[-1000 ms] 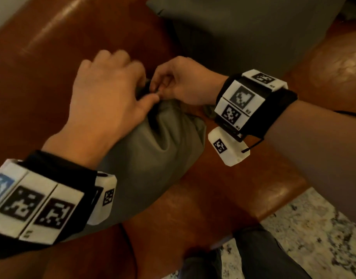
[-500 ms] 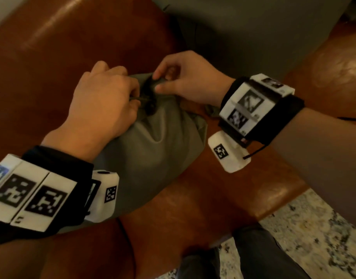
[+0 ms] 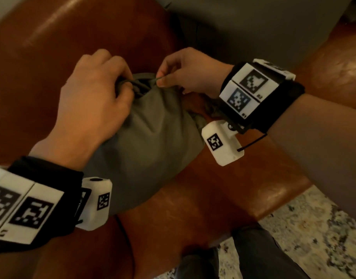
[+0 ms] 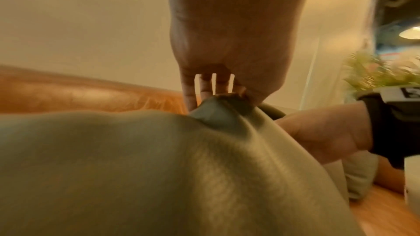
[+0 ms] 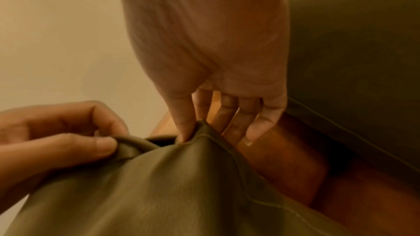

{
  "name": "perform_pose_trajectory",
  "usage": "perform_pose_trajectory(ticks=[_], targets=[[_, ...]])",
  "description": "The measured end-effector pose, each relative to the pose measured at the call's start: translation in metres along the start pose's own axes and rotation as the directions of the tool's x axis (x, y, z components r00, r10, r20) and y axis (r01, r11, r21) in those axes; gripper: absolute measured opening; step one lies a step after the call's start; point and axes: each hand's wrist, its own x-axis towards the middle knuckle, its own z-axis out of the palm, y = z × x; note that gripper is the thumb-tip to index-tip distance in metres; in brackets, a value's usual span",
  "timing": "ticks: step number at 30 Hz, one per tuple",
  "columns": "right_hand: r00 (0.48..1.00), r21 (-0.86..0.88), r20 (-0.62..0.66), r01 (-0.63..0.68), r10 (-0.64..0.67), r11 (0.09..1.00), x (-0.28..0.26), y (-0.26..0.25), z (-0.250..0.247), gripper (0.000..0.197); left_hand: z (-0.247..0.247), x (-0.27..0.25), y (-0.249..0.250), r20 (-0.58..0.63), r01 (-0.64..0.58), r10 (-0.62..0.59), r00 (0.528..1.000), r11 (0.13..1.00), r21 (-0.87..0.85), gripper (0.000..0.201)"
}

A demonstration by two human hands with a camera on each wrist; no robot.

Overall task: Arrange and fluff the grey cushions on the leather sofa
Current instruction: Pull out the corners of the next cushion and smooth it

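On sofa [image 3: 193,198], both hands, left hand [image 3: 92,101] & right hand [image 3: 185,71], pinching small grey cushion [image 3: 148,148] top edge, fluffing underway; big cushion [image 3: 253,23] at back, not yet arranged.

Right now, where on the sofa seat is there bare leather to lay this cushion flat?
Bare leather seat shows between the held cushion and the rug, and left of the left hand. Behind the right hand, the big grey cushion crowds it.

Plain cream wall [image 4: 90,24]; speckled stone floor [image 3: 314,228]; green plant [image 4: 375,71] by lit lamp [image 4: 410,33]
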Motion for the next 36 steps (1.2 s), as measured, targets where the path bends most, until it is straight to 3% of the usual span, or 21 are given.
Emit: perform_pose_trajectory(ticks=[4,7,11,14,15,18,20,22,24,26,28,31,34,36], targets=[[0.997,0.133,0.021,-0.072,0.070,0.988,-0.003,-0.002,0.002,0.002,0.004,0.010,0.005,0.105,-0.080,0.060,0.993,0.976,0.200,0.027],[0.980,0.342,0.075,-0.201,0.187,0.918,-0.005,0.001,0.002,0.010,0.004,0.014,0.001,0.062,-0.049,0.043,0.997,0.993,0.107,0.017],[0.952,0.555,0.143,-0.303,0.271,0.775,-0.011,0.007,0.006,0.006,0.004,0.005,-0.002,-0.047,-0.001,0.000,0.999,1.000,-0.012,0.017],[0.930,0.654,0.179,-0.357,0.322,0.667,-0.008,0.008,0.009,0.034,0.004,-0.003,0.001,-0.140,0.017,-0.031,0.990,0.994,-0.104,0.017],[0.928,0.650,0.167,-0.358,0.333,0.670,-0.007,0.006,0.011,0.041,0.004,-0.005,0.001,-0.164,0.014,-0.035,0.986,0.992,-0.125,0.016],[0.978,0.443,-0.027,-0.173,0.205,0.880,-0.008,-0.005,0.015,0.018,0.003,-0.006,-0.003,-0.192,-0.010,-0.007,0.981,0.996,-0.089,0.016],[0.983,0.013,-0.152,0.105,-0.102,0.994,-0.011,-0.012,0.011,0.016,0.003,-0.006,-0.006,-0.191,-0.024,0.012,0.982,0.998,-0.064,0.017],[0.944,-0.421,-0.072,0.263,-0.321,0.868,-0.010,-0.017,0.004,0.020,0.003,-0.009,-0.006,-0.200,-0.041,0.031,0.979,0.998,-0.047,0.017],[0.937,-0.521,-0.023,0.285,-0.347,0.805,-0.006,-0.017,-0.002,0.020,0.002,-0.014,-0.005,-0.236,-0.055,0.043,0.971,0.997,-0.045,0.017],[0.945,-0.376,-0.079,0.268,-0.319,0.887,-0.002,-0.012,0.000,0.019,0.002,-0.020,-0.005,-0.265,-0.072,0.061,0.962,0.997,-0.031,0.017],[0.972,-0.050,-0.123,0.197,-0.202,0.979,-0.002,-0.006,0.007,0.015,0.002,-0.025,-0.007,-0.263,-0.108,0.105,0.959,0.994,0.004,0.017],[0.992,0.358,-0.112,0.092,-0.055,0.929,-0.004,-0.001,0.016,0.017,-0.003,-0.024,-0.005,-0.195,-0.101,0.092,0.976,0.994,-0.037,0.018],[0.989,0.362,-0.105,0.131,-0.100,0.923,-0.006,-0.004,0.022,0.019,-0.014,-0.005,0.005,-0.129,0.078,-0.098,0.987,0.985,-0.152,0.031],[0.984,0.309,-0.113,0.165,-0.137,0.937,-0.008,-0.007,0.022,0.017,-0.018,0.010,0.006,-0.055,0.160,-0.164,0.985,0.985,-0.069,0.038]])
